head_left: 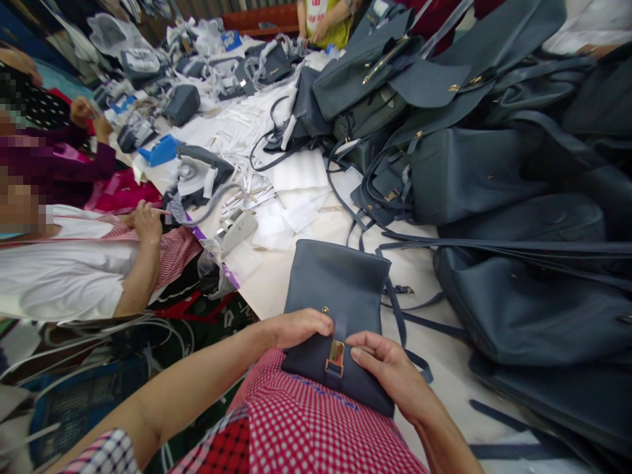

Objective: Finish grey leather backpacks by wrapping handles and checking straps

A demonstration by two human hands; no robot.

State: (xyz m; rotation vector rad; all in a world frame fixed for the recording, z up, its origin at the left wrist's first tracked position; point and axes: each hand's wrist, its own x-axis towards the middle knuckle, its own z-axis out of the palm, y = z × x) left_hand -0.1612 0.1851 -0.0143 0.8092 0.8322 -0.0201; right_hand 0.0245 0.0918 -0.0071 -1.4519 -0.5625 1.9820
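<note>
A dark blue-grey leather bag (340, 270) lies at the table's near edge against my checked apron, its top part spread flat away from me. Down its front runs a short strap with a gold metal clasp (336, 355). My left hand (302, 327) is closed on the bag left of the strap, thumb beside a small gold stud (325, 309). On the other side, my right hand (388, 368) grips the bag by the clasp, its thumb and forefinger bent close to the metal. The undersides of both hands' fingers are partly hidden.
Similar dark bags (474, 178) are piled high along the right, their thin straps (409, 316) trailing near my bag. White paper sheets (299, 178) and a grey tape dispenser (239, 230) lie ahead. A co-worker's hand (148, 224) is at the left edge; other people work farther off.
</note>
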